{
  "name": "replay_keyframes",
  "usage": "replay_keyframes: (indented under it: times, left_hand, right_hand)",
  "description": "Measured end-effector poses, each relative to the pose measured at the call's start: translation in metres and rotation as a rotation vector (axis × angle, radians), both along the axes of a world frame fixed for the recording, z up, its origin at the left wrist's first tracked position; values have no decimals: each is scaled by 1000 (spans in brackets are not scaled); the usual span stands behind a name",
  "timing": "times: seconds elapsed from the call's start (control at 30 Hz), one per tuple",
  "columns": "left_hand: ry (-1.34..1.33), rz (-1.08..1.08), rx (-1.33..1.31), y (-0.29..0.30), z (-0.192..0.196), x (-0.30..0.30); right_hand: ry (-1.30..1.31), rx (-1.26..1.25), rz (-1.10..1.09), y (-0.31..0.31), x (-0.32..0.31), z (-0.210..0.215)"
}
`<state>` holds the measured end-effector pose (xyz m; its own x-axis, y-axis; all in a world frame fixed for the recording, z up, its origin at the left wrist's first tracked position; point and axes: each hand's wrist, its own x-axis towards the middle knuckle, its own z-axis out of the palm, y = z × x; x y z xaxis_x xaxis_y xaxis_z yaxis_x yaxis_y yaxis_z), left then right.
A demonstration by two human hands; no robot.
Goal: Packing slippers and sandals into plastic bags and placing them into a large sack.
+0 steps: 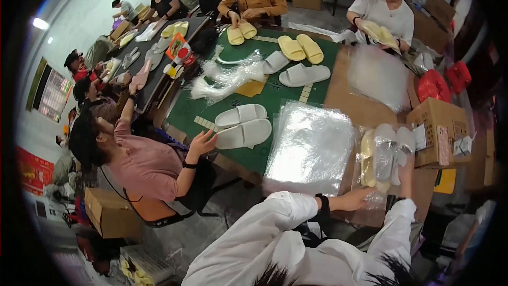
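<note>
At the right end of the table, a pair of grey slippers (385, 145) lies beside yellow slippers (366, 153), with clear plastic around them. My left hand (361, 199) is closed at the near edge of this clear plastic bag (377, 197), its fingertips partly hidden by glare. My right hand (405, 173) reaches in from the near side and grips the right grey slipper at its near end. Part of that hand shows through the film. To the left of my hands lies a stack of shiny clear bags (309, 148).
White slippers (243, 132) and yellow slippers (300, 48) lie on the green mat (185, 103). A cardboard box (442, 127) carrying a phone stands beyond my right hand. More bags (378, 77) lie farther back. A co-worker in pink (143, 159) sits at left; other people work around the tables.
</note>
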<state>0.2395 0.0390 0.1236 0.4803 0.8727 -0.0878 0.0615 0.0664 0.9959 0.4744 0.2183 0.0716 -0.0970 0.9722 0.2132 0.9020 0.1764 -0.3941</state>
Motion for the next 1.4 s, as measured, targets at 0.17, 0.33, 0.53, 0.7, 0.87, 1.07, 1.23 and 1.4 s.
replay_keyframes:
  times: [0.17, 0.33, 0.53, 0.7, 0.87, 1.07, 1.23, 1.4]
  left_hand:
    - [262, 482, 101, -1, -79, -117]
    - [915, 1444, 58, -27, -106, -319]
    - [528, 1334, -420, -9, -78, -399]
    - [24, 1126, -881, -23, -134, -442]
    - [-44, 1076, -566, -12, -111, -463]
    - [-444, 1009, -389, 7, -5, -378]
    - [-589, 898, -551, -8, 1, -256]
    - [-986, 815, -777, -17, -30, -157]
  right_hand:
    - [-69, -326, -141, -58, 15, -2]
    - [442, 76, -396, -117, -21, 9]
    - [534, -255, -140, -198, -158, 24]
    - [659, -398, 194, -231, -256, 30]
    - [489, -453, 169, -242, -283, 52]
    - [662, -410, -83, -248, -265, 16]
    - [592, -286, -205, -251, -265, 23]
    - [671, -221, -389, -257, -244, 21]
